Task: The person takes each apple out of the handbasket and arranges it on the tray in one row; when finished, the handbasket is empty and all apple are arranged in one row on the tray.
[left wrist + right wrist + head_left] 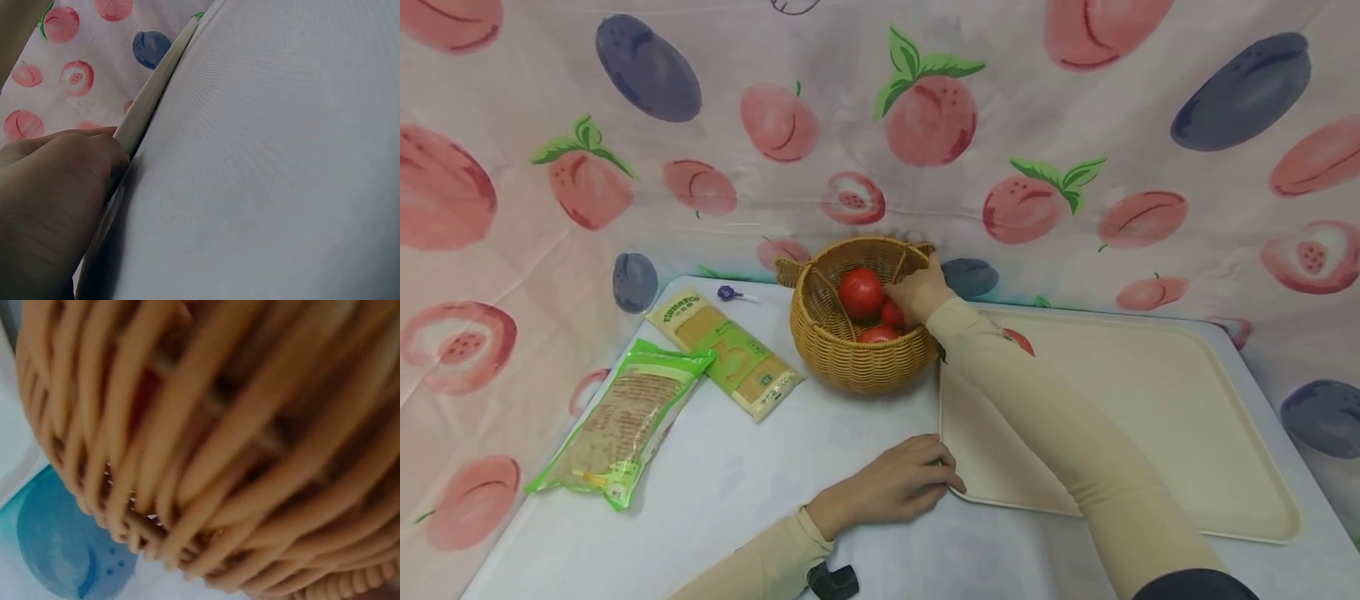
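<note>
A round wicker basket (865, 375) with small handles stands at the back middle. Inside lie several tomatoes (861, 293), bright red. Reaching over the basket's right rim, my right hand (921, 292) has its fingers down among the tomatoes; the fingertips are hidden, so its hold cannot be told. The right wrist view is filled by the basket's woven wall (206, 425), with some red behind the gaps. My left hand (895, 482) grips the near left corner of a cream tray (1135, 400). In the left wrist view its fingers bend around the tray's rim (153, 94).
On the left, a green-edged bag of noodles (625, 417) lies beside a flat yellow-green pack of noodles (726, 350). A purple-wrapped lollipop (727, 292) is behind them. A fruit-print cloth (865, 108) hangs behind the white table (722, 483). My right forearm crosses above the tray.
</note>
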`<state>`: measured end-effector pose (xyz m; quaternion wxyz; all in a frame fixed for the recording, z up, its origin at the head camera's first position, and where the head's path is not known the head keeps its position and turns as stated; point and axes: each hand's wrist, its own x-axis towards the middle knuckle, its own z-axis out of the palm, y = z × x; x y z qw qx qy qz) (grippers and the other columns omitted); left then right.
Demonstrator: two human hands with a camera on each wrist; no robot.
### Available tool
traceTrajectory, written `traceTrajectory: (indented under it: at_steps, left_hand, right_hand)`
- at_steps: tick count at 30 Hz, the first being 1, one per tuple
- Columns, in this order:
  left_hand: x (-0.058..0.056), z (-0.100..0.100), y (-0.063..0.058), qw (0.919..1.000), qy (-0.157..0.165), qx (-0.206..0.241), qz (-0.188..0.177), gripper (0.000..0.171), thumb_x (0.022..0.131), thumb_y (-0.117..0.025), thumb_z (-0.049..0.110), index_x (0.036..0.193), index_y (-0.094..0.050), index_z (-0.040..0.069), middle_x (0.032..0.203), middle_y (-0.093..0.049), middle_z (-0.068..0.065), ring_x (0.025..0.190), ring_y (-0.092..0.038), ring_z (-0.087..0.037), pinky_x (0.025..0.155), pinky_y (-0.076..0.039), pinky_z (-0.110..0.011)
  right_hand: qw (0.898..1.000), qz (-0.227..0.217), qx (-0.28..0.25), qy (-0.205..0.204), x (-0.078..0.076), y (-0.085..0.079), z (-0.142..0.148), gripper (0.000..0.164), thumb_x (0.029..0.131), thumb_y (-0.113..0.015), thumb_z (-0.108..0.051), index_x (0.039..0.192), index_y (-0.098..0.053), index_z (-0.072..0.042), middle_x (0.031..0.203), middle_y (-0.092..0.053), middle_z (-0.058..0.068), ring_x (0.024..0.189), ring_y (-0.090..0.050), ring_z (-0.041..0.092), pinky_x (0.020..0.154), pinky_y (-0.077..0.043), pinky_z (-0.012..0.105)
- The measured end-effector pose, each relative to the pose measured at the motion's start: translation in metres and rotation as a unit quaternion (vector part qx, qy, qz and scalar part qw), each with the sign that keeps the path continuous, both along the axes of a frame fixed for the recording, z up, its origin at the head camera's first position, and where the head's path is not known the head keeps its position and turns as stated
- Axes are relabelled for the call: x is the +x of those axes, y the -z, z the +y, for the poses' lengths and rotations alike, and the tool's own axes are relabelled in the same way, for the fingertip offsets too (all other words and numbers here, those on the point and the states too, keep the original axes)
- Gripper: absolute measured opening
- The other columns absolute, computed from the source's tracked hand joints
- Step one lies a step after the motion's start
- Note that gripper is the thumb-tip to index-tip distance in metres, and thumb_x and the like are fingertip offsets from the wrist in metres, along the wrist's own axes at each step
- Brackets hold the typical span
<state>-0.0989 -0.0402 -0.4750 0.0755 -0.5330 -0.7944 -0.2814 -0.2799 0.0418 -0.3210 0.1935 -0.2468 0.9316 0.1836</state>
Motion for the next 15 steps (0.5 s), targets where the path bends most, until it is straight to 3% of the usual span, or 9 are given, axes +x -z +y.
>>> traceTrajectory:
  at_steps: [5, 15]
  left_hand:
    - [0.001, 0.000, -0.001, 1.0000, -0.002, -0.006, 0.001, 0.021, 0.087, -0.050, 0.017, 0.102, -0.061, 0.027, 0.098, -0.051, 0.011, 0.102, -0.045, -0.003, 0.109, -0.027, -0.030]
    - [0.001, 0.001, -0.003, 1.0000, 0.000, -0.003, -0.002, 0.021, 0.086, -0.051, 0.016, 0.101, -0.062, 0.027, 0.097, -0.052, 0.011, 0.102, -0.045, -0.003, 0.109, -0.028, -0.030]
  right_hand:
    - [1.000, 0.023, -0.016, -0.011, 0.000, 0.003, 0.003, 0.080, 0.070, -0.070, -0.042, 0.138, -0.031, -0.027, 0.127, -0.052, 0.005, 0.119, -0.045, 0.029, 0.106, -0.009, 0.060]
    - [0.995, 0.047, -0.081, -0.026, 0.003, 0.002, 0.012, 0.079, 0.064, -0.074, -0.046, 0.132, -0.040, -0.028, 0.126, -0.051, 0.007, 0.121, -0.042, 0.028, 0.107, -0.004, 0.059]
